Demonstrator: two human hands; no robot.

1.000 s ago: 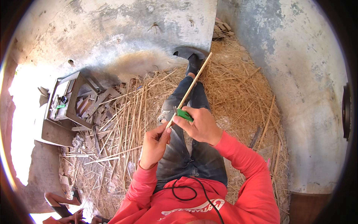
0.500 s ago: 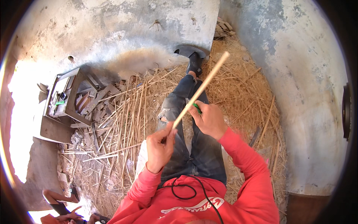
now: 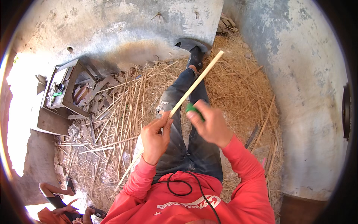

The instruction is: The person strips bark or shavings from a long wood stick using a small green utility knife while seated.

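My left hand (image 3: 155, 138) grips a long pale wooden or bamboo strip (image 3: 197, 82), pinched between thumb and fingers. One end slants up and away to the right. The other passes behind my wrist toward the lower left. Close beside the strip, on its right, my right hand (image 3: 212, 125) is closed on a green-handled knife (image 3: 194, 111). Motion blurs this hand and I cannot make out the blade; a small gap separates the handle from the strip. Both hands are above my legs in dark torn jeans (image 3: 173, 99).
Loose strips (image 3: 126, 115) and shavings (image 3: 231, 80) cover the floor. On the left, a wooden table frame (image 3: 76, 89) holds a small green item (image 3: 57, 94). Worn plaster walls (image 3: 298, 74) stand ahead and to the right. Another person's arms and legs (image 3: 61, 207) show at the lower left.
My right hand has moved slightly toward me and away from the strip, turning the green handle. More of the strip's near end now shows below my left wrist. The view has shifted slightly.
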